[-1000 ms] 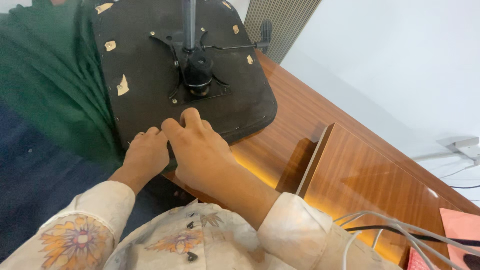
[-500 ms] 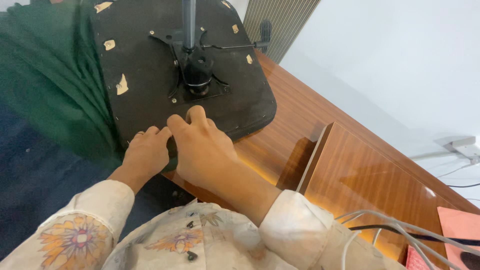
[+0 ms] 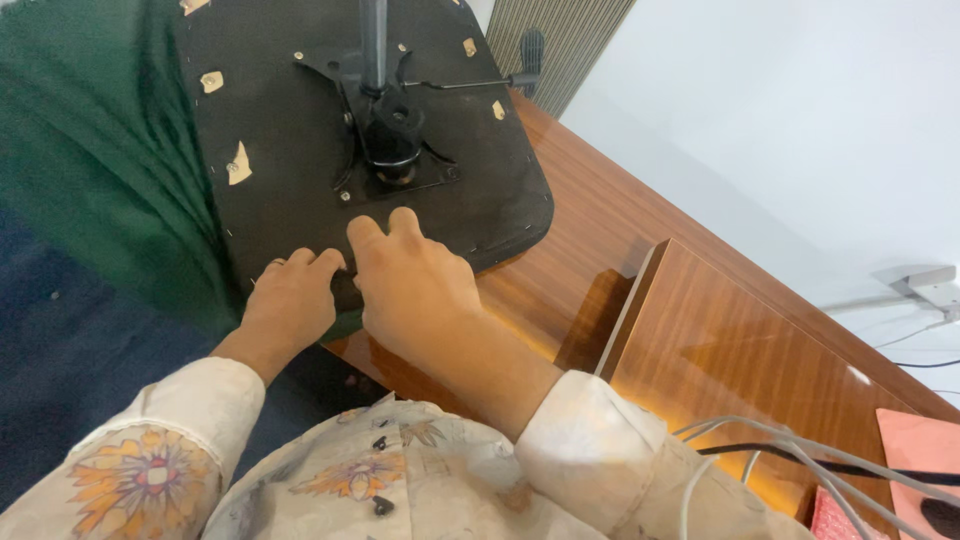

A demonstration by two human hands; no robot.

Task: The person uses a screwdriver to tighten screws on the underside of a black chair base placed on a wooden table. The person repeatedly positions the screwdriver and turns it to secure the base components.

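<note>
The upturned black chair seat (image 3: 300,150) lies across the wooden desk (image 3: 640,250). Both hands press its six-o'clock edge: left hand (image 3: 290,300) curled on the rim, right hand (image 3: 415,290) flat, fingers spread. This looks like steadying; the mounting plate (image 3: 390,150) sits at twelve o'clock from them.

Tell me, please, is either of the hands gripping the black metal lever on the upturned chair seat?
No, both the left hand and right hand rest on the seat's near edge, apart from the lever.

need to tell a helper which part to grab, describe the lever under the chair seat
The black seat lies upside down on the wooden desk, a metal post rising from its middle plate. The lever is the thin rod running right from that plate, the only one with a black knob.
</note>
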